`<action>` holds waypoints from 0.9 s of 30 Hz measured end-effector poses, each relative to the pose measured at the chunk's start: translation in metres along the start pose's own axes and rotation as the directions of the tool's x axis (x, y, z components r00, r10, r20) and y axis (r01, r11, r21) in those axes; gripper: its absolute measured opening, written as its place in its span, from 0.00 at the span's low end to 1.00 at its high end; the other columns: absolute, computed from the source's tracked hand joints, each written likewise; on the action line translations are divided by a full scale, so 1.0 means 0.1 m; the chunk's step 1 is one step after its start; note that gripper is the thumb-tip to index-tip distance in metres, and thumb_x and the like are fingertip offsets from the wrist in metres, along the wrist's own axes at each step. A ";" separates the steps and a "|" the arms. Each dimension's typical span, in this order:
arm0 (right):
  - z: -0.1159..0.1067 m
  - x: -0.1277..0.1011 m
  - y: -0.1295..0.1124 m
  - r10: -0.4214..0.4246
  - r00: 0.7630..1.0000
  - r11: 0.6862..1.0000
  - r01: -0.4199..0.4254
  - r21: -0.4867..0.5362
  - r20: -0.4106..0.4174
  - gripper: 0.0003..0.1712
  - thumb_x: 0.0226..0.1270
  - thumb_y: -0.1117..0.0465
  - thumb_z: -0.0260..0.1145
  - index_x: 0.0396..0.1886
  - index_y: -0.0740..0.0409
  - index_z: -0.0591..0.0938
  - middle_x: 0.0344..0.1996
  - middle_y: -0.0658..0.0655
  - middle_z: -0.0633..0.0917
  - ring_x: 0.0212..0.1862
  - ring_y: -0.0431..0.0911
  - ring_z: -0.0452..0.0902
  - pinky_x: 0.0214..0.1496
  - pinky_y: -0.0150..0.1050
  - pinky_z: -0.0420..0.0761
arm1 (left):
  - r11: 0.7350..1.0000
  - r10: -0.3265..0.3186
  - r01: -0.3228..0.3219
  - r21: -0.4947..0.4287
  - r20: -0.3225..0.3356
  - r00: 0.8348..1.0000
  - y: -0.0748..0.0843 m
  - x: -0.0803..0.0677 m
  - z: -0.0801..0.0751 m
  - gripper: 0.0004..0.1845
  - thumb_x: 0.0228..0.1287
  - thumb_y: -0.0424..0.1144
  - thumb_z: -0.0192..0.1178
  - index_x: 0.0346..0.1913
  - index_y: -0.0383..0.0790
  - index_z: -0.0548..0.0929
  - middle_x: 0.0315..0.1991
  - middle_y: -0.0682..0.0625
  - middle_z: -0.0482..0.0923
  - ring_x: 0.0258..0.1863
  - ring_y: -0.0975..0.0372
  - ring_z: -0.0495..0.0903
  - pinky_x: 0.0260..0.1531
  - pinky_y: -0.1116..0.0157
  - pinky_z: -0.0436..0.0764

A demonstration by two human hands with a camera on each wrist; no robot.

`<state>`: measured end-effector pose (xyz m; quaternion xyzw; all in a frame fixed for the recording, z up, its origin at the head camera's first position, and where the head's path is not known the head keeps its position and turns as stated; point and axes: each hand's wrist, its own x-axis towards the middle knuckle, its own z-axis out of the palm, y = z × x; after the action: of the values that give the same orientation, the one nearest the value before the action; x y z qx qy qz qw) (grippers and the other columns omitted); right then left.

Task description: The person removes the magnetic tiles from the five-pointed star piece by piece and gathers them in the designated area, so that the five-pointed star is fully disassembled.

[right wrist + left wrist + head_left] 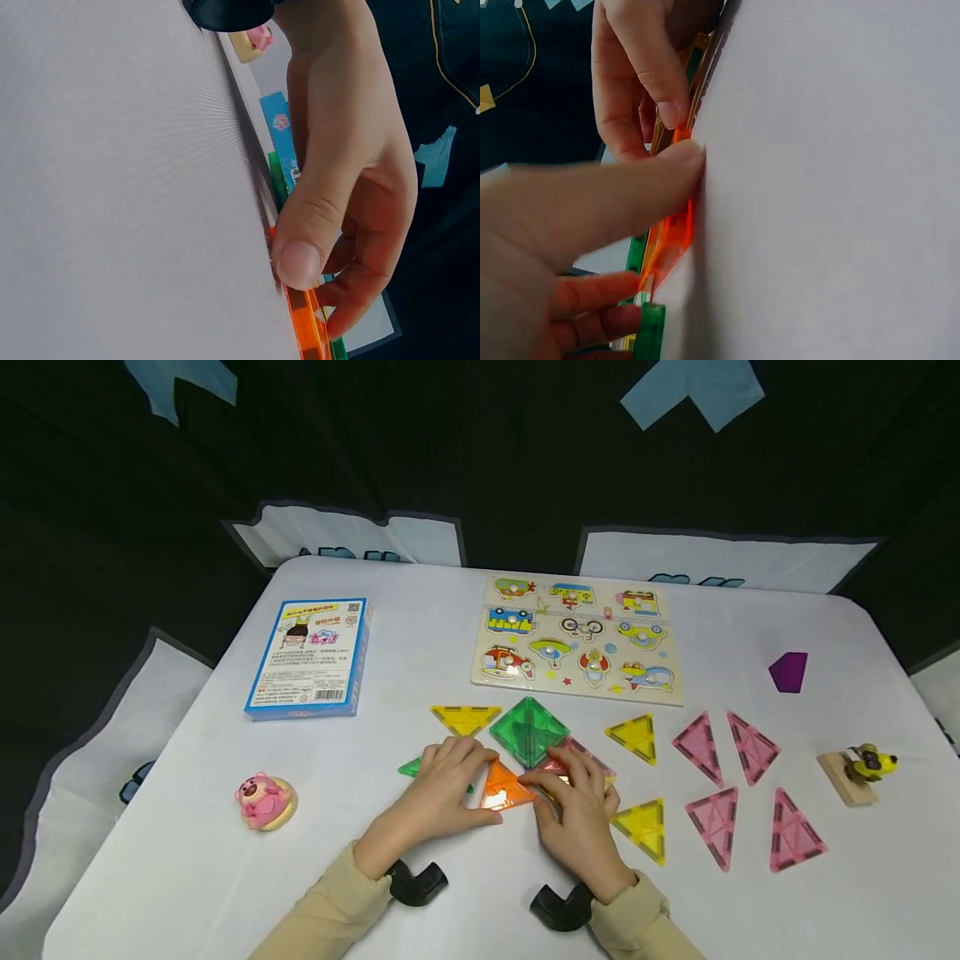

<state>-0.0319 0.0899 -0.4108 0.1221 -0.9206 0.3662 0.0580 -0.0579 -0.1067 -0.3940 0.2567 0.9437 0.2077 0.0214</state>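
Observation:
Near the table's middle lies an orange translucent triangle tile (504, 787). My left hand (446, 787) pinches its left side, the thumb along the near edge and the index finger at the far corner. At its right corner, my right hand (581, 827) holds it between thumb and index finger. Just beyond the orange tile is a green diamond of tiles (528, 731), and a reddish tile (573, 753) shows partly beneath the right fingers. A green triangle tile (409, 767) is mostly covered by the left hand. The wrist views show the orange edge (679, 229) under the thumbs.
Yellow triangle tiles (465, 718) and pink triangle tiles (699, 749) lie around. A vehicle puzzle board (577, 639) sits behind, a blue-edged box (307, 656) at left, a pink bear figure (266, 802) nearer. At right are a purple piece (789, 672) and a dog figure (858, 772).

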 end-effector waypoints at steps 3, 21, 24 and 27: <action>0.00 0.00 0.01 0.002 1.000 1.000 -0.002 0.012 -0.009 0.16 0.54 0.70 0.62 0.36 0.44 0.84 0.59 0.56 0.68 0.64 0.54 0.48 0.49 0.61 0.45 | 1.000 -0.010 0.009 0.017 0.020 1.000 0.02 0.04 0.01 0.37 0.42 0.58 0.67 0.52 0.38 0.73 0.43 0.52 0.69 0.44 0.59 0.64 0.43 0.58 0.58; -0.02 0.01 0.00 0.039 0.999 0.999 -0.039 0.030 0.023 0.18 0.55 0.72 0.62 0.39 0.44 0.83 0.60 0.55 0.67 0.65 0.54 0.46 0.50 0.60 0.43 | 0.919 -0.388 0.355 -0.172 -0.243 0.889 -0.46 -0.09 -0.56 0.34 0.42 0.53 0.70 0.49 0.34 0.74 0.34 0.46 0.71 0.36 0.54 0.64 0.34 0.54 0.49; -0.02 0.00 -0.01 0.035 0.999 0.999 -0.036 0.033 0.023 0.18 0.55 0.72 0.62 0.39 0.44 0.83 0.60 0.56 0.67 0.65 0.54 0.46 0.50 0.60 0.43 | 0.899 -0.432 0.410 -0.153 -0.160 0.887 -0.64 -0.16 -0.60 0.34 0.44 0.51 0.69 0.51 0.33 0.73 0.37 0.45 0.71 0.40 0.52 0.65 0.34 0.54 0.50; -0.02 -0.01 -0.01 0.031 0.999 0.999 -0.032 0.031 0.022 0.18 0.55 0.72 0.62 0.39 0.45 0.83 0.60 0.56 0.67 0.65 0.54 0.45 0.50 0.60 0.43 | 0.895 -0.440 0.426 -0.135 -0.096 0.893 -0.75 -0.20 -0.60 0.34 0.45 0.49 0.68 0.53 0.32 0.73 0.41 0.43 0.71 0.42 0.50 0.65 0.33 0.54 0.50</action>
<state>-0.0310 0.0902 -0.4088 0.1123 -0.9171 0.3804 0.0404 -0.0848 -0.1986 -0.3709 0.0249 0.9636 0.2651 0.0228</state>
